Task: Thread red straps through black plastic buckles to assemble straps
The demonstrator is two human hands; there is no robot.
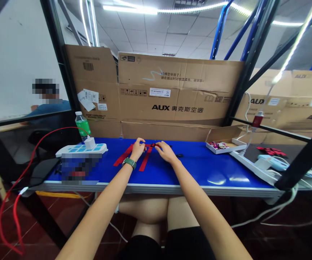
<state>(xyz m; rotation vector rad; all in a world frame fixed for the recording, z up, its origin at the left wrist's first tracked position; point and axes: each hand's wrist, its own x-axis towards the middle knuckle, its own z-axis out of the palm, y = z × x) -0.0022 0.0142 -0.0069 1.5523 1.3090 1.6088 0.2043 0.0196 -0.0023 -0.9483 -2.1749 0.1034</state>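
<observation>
A red strap [146, 159] lies on the blue tabletop, with two lengths hanging toward me and a small dark fitting [153, 145] near its top. My left hand [139, 148], a green watch on its wrist, is closed on the strap at the left of the fitting. From the right, my right hand [166, 151] pinches the strap close beside the dark fitting. Its fingertips partly hide what they grip. A small black piece, perhaps a buckle [180, 155], lies just right of my right hand.
A white power strip [81, 149] and a green-labelled bottle [82, 125] stand at the left. At the right is an open white box [223, 146] of small items, beside another power strip [255, 168]. Cardboard [177, 97] walls the back. A person [49, 99] sits beyond the left frame.
</observation>
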